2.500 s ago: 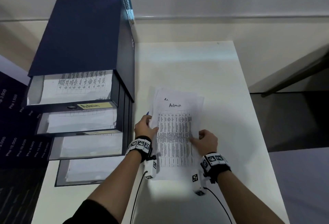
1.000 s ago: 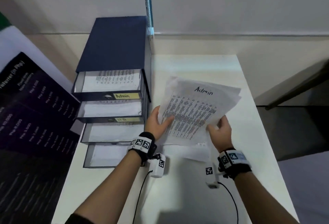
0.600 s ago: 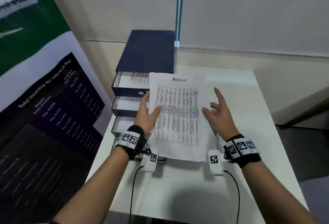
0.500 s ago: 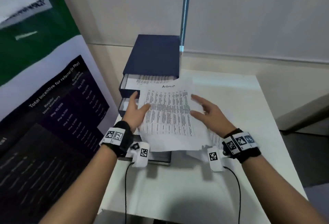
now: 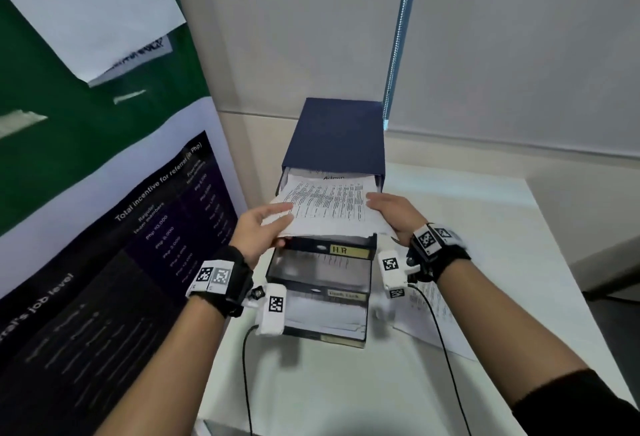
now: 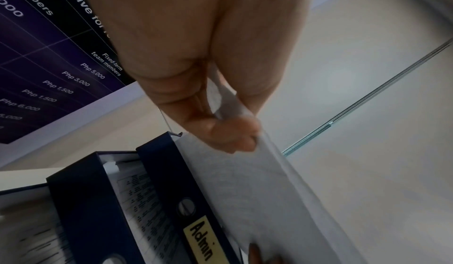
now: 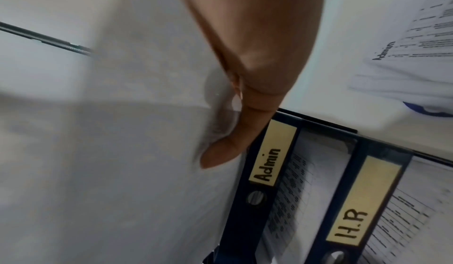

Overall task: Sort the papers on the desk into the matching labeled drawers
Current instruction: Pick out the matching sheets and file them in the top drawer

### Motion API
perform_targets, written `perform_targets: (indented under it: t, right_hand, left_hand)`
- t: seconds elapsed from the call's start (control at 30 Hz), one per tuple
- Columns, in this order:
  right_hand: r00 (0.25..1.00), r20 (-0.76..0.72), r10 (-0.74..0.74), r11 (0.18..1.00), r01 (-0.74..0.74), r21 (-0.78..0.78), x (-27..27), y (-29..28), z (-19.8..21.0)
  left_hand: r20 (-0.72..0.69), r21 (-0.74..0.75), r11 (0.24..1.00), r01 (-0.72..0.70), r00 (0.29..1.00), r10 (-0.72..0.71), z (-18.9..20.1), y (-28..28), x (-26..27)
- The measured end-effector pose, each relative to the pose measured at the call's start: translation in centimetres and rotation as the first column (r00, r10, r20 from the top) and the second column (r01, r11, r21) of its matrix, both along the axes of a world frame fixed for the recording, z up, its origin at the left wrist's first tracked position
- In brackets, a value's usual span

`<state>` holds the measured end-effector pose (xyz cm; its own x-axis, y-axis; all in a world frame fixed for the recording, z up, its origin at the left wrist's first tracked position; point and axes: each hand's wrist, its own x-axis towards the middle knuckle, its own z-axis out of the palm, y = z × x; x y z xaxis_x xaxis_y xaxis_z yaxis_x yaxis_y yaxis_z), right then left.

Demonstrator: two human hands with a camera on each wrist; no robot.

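A printed sheet headed "Admin" [image 5: 325, 207] lies half inside the pulled-out top drawer of the navy drawer unit [image 5: 336, 134]. My left hand [image 5: 277, 224] pinches the sheet's left edge, thumb on top. From the opposite side my right hand [image 5: 377, 208] holds the right edge. In the left wrist view the fingers [image 6: 230, 134] curl round the paper's edge [image 6: 269, 200] above the yellow "Admin" label [image 6: 201, 239]. The right wrist view shows my thumb [image 7: 225, 151] under the sheet [image 7: 122, 171], next to the "Admin" label [image 7: 269, 161].
Below sit the "H.R" drawer [image 5: 349, 250] and two lower drawers, all pulled out with papers inside. More sheets [image 5: 433, 318] lie on the white desk [image 5: 502, 279] right of the unit. A poster board [image 5: 104, 227] stands close on the left.
Both hands lifted the Admin sheet off the desk pile, carried it left over the drawer unit and lowered its far end into the top drawer. My view swung left toward the unit.
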<state>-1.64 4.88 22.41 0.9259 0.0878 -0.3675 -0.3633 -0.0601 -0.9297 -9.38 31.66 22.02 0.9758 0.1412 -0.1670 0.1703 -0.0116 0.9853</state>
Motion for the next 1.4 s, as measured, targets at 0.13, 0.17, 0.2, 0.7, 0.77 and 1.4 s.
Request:
perform_targets:
  t: [0.13, 0.17, 0.2, 0.7, 0.77, 1.4]
  right_hand:
    - [0.979, -0.097, 0.181, 0.982, -0.176, 0.061, -1.0, -0.8, 0.3]
    - [0.969, -0.123, 0.215, 0.973, -0.203, 0.108, -1.3, -1.2, 0.5]
    - [0.964, -0.142, 0.227, 0.968, -0.208, 0.137, -1.3, -1.5, 0.6]
    - [0.989, -0.139, -0.057, 0.977, 0.084, 0.195, 5.4, 1.0, 1.3]
    - [0.985, -0.136, -0.103, 0.979, 0.125, 0.163, 6.3, 1.4, 0.8]
    - [0.588, 0.164, 0.792, 0.246, -0.061, -0.967, 6.5, 0.3, -3.5]
  left_hand:
    - [0.032, 0.059, 0.997, -0.051, 0.998, 0.049, -1.1, 0.3, 2.1]
    - [0.039, 0.057, 0.996, -0.066, 0.997, 0.064, -1.3, 0.4, 2.6]
    - [0.038, 0.051, 0.995, -0.08, 0.996, 0.078, -1.5, 0.4, 3.1]
    - [0.085, 0.29, 0.92, -0.265, 0.964, 0.251, -2.1, -0.7, 9.4]
    - [0.122, 0.433, 0.869, -0.24, 0.971, 0.208, -2.3, -1.1, 10.1]
    - [-0.302, 0.947, 0.061, 0.315, 0.939, -0.166, -4.6, -4.5, 15.4]
